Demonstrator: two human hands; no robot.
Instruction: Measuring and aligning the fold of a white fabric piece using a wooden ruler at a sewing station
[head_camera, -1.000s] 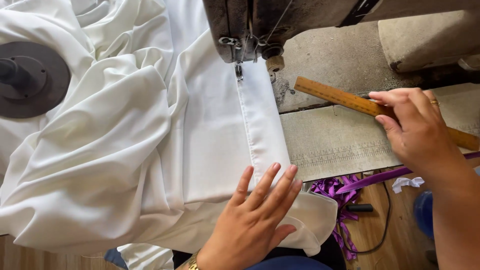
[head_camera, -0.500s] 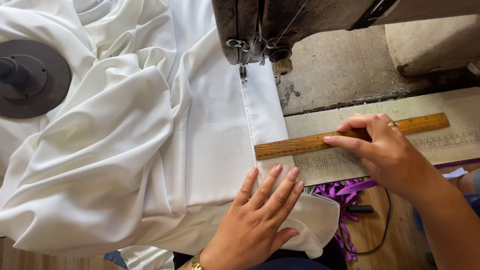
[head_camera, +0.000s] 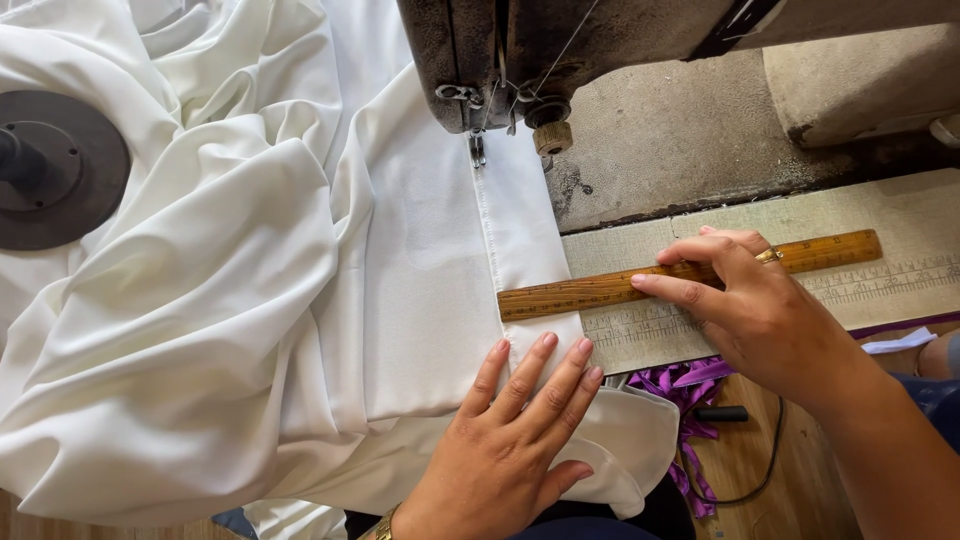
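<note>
Nearest the camera, at the bottom edge of the view, the left hand (head_camera: 510, 440) lies flat and open on the white fabric (head_camera: 250, 330), fingers spread and palm down, gripping nothing; it seems to pin the folded hem so the cloth cannot slide off the front of the bench (head_camera: 700, 150). Just beyond its fingertips the wooden ruler (head_camera: 690, 275) lies crosswise, its left end resting on the hemmed strip and its right end reaching over the printed measuring scale (head_camera: 880, 285) fixed to the bench. The right hand (head_camera: 760, 310) comes in from the right and presses down on the ruler's middle with extended fingers, thumb tucked behind, holding it still rather than lifting it; laid square to the seam like this, it looks set to gauge the hem. Purple ribbon scraps (head_camera: 685, 385) hang below the bench edge beside a dark cable. Farther on, the stitched seam runs straight up to the presser foot (head_camera: 478, 150) of the dark sewing machine (head_camera: 560, 45), so the work sits lined up under the needle. Far left, the loose bulk of fabric is heaped around a round grey disc (head_camera: 60, 170), out of the way.
</note>
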